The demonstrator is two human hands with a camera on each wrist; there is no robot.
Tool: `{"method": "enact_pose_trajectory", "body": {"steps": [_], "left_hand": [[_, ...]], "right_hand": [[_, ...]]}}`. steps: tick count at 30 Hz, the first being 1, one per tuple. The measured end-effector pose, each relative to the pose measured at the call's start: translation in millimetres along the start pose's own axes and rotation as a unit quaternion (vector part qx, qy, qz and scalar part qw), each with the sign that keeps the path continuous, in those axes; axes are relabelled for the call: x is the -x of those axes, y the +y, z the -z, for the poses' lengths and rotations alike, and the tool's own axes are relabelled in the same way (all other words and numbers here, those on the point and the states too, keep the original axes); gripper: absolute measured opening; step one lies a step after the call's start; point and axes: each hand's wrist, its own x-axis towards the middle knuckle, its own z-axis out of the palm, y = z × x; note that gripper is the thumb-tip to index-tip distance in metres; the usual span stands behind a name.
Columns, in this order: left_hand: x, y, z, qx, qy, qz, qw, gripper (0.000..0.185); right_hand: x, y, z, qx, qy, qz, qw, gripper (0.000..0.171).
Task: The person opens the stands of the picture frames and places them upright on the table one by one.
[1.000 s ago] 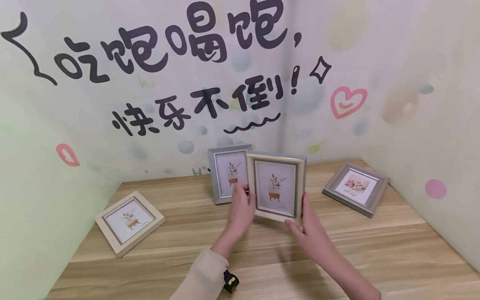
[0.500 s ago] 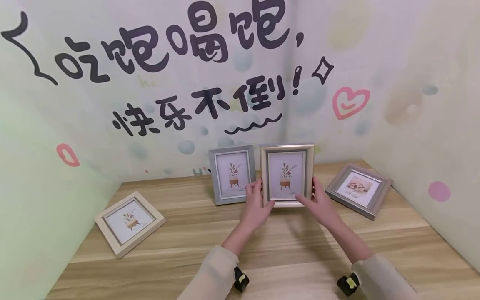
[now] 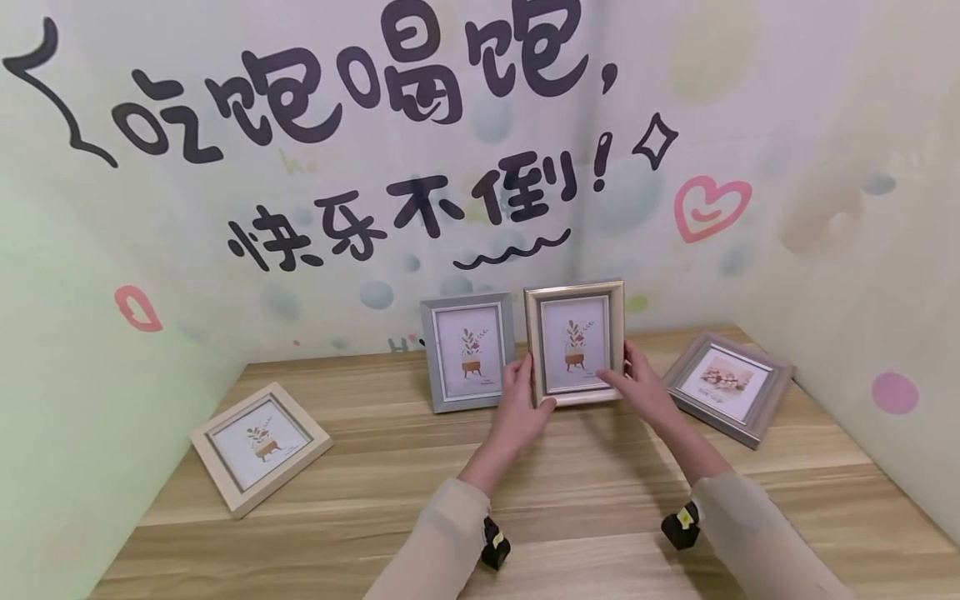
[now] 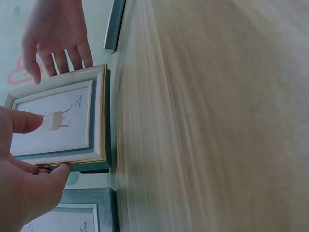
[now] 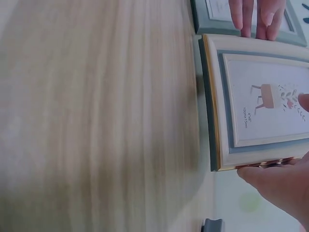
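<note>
Far out to your left hand's left, a pale wooden frame [image 3: 259, 443] lies flat on the table [image 3: 787, 500], face up. Just left of that hand, a grey frame [image 3: 468, 351] stands upright by the wall, probably propped there to show its print. Your left hand [image 3: 520, 404] pinches the left edge of the gold frame [image 3: 576, 342], thumb on the front and fingers behind. That frame stands upright at the back of the table, between both hands and beside the grey one, lined up as a pair. Your right hand [image 3: 643, 386] clamps the right edge, thumb across the front, which likely steadies it on its base. Right of that hand, a silver frame [image 3: 727, 387] lies tilted on the table.
</note>
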Motion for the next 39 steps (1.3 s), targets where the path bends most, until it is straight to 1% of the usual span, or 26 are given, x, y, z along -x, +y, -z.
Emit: {"method": "enact_pose_trajectory", "body": {"steps": [3,6,10,13,17,21,24,29,37,39], "left_hand": [[-2.7,0.9,-0.6,-0.004,0.0,0.007,1.0,0.085],[-5.2,1.3,-1.5,-0.008,0.002,0.006,0.9999,0.087],[-7.2,0.9,-2.8,-0.02,-0.007,0.011,0.9997,0.088],[-7.0,-0.1,-2.8,-0.035,-0.012,0.005,0.9993,0.09],[-4.4,-1.4,-1.1,-0.057,-0.019,-0.004,0.9982,0.093],[-0.6,-2.4,0.2,-0.075,-0.042,0.013,0.9962,0.095],[1.1,-3.4,-0.4,-0.088,-0.051,0.028,0.9944,0.099],[2.4,-2.6,-1.9,-0.099,-0.047,0.037,0.9933,0.103],[4.6,2.0,-2.4,-0.096,-0.04,0.048,0.9934,0.105],[4.9,0.9,-1.7,-0.091,-0.039,0.046,0.994,0.103]], "right_hand": [[-3.6,2.7,-0.4,-0.014,-0.004,-0.003,1.0,0.077],[-6.6,5.8,-1.2,-0.023,-0.004,-0.009,1.0,0.077],[-8.0,7.6,-2.2,-0.027,0.003,-0.013,1.0,0.076],[-7.7,7.9,-2.9,-0.015,0.006,-0.009,1.0,0.074],[-6.0,9.2,-4.4,0.027,0.011,0.002,1.0,0.073],[-4.2,13.4,-6.4,0.064,0.012,0.021,0.998,0.077],[-3.4,15.8,-7.7,0.069,0.011,0.04,0.997,0.082],[-2.8,15.9,-9.6,0.08,0.015,0.062,0.995,0.088],[-2.1,15.2,-10.5,0.082,0.02,0.067,0.994,0.087],[-1.4,13.8,-10.3,0.082,0.016,0.06,0.995,0.087]]}}
